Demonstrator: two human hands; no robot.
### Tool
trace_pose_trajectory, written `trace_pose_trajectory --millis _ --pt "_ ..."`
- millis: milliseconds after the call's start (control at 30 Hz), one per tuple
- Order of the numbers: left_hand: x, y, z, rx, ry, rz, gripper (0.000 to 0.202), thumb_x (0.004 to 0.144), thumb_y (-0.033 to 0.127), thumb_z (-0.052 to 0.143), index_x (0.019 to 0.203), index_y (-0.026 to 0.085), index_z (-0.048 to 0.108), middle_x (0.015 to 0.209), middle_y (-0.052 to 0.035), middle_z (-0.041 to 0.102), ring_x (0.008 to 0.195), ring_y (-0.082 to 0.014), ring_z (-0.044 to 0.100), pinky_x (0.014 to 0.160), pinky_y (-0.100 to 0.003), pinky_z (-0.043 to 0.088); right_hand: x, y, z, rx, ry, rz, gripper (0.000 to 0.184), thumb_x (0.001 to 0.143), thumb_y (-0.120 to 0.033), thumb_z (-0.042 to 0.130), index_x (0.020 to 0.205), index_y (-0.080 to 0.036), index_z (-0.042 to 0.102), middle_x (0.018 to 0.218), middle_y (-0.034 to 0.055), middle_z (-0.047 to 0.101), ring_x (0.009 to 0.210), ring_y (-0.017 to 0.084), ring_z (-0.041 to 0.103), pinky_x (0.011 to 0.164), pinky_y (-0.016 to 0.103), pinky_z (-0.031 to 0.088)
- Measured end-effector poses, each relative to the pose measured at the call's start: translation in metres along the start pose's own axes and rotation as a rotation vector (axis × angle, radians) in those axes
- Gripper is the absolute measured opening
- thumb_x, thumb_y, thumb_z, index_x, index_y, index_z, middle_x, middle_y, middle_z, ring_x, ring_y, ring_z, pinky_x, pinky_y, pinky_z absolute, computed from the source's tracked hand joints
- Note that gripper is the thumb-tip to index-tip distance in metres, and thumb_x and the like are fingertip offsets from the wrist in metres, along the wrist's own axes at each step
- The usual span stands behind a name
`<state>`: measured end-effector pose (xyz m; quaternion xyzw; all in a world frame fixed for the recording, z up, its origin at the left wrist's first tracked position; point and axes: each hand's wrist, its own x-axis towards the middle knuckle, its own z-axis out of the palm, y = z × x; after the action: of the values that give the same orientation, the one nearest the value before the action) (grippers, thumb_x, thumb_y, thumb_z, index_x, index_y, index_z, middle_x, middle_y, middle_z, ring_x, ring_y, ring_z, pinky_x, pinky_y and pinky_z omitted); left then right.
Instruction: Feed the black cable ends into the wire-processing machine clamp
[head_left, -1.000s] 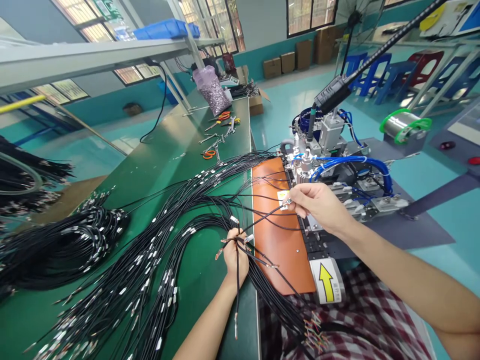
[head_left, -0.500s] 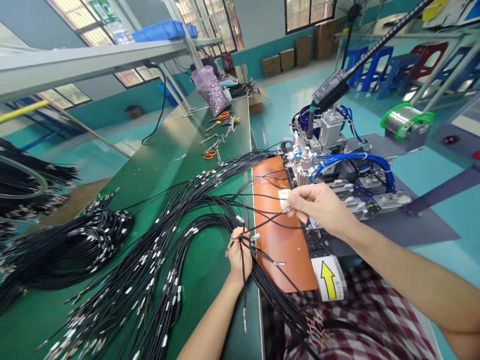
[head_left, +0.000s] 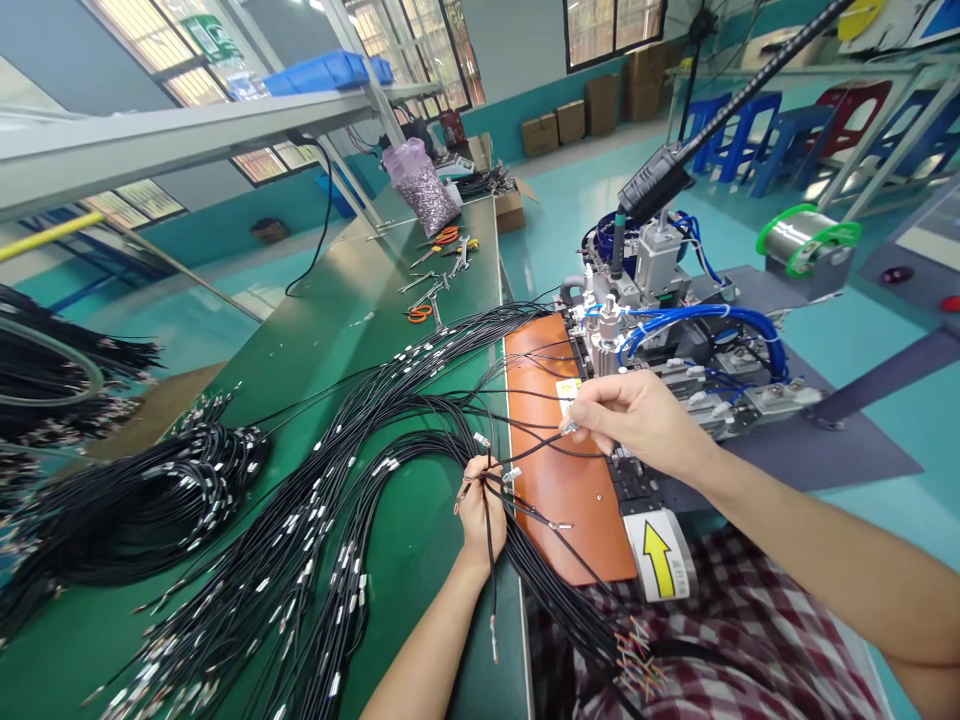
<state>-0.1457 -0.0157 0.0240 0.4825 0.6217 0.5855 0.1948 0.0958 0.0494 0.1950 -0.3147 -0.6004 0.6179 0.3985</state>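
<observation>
My left hand [head_left: 482, 515] is closed around several black cables, whose ends fan out from the fist above the table's edge. My right hand [head_left: 634, 415] pinches the end of one black cable [head_left: 531, 456] near a small shiny tip, just over the orange sheet [head_left: 559, 500]. That cable runs in a line between the two hands. Below my left hand, a thick black cable bundle [head_left: 555, 590] passes down to the lap, and its stripped ends show coloured wires [head_left: 637, 655]. Long black cables with white tags [head_left: 322, 480] spread over the green table [head_left: 300, 350].
A machine with blue air tubes [head_left: 720, 315] and a wire spool [head_left: 808, 240] stands at the right. Scissors [head_left: 420, 314], wrenches [head_left: 459, 262] and a bag of small metal parts [head_left: 424, 190] lie farther back. Coiled cables [head_left: 187, 490] sit at left.
My right hand has shifted slightly down and left with the cable end. My left hand keeps its grip in nearly the same place.
</observation>
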Motion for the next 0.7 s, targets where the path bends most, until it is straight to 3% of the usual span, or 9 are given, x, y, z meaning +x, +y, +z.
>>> trace_pose_trajectory --millis 300,700 --pt "-0.0003 0.0008 -0.0012 0.008 -0.012 -0.001 0.030 0.091 0.047 0.063 0.087 0.018 0.067 0.080 -0.0018 0.061 0.075 -0.0144 0.056 0.075 -0.026 0.046 -0.0014 -0.0007 0.0000 -0.003 0.006 0.007 0.039 0.078 -0.053 0.080 0.068 -0.016 0.070 0.050 -0.0020 0.056 0.051 0.011 0.055 0.046 0.023 0.037" --pt "-0.0006 0.0060 0.0002 -0.043 -0.004 -0.012 0.035 0.090 0.052 0.063 0.085 0.018 0.065 0.079 -0.0017 0.058 0.073 -0.0135 0.056 0.072 -0.026 0.048 -0.0037 -0.0011 0.0014 0.007 0.030 -0.015 0.039 0.078 -0.053 0.080 0.071 -0.016 0.070 0.059 -0.0006 0.063 0.045 0.005 0.045 0.042 0.021 0.033"
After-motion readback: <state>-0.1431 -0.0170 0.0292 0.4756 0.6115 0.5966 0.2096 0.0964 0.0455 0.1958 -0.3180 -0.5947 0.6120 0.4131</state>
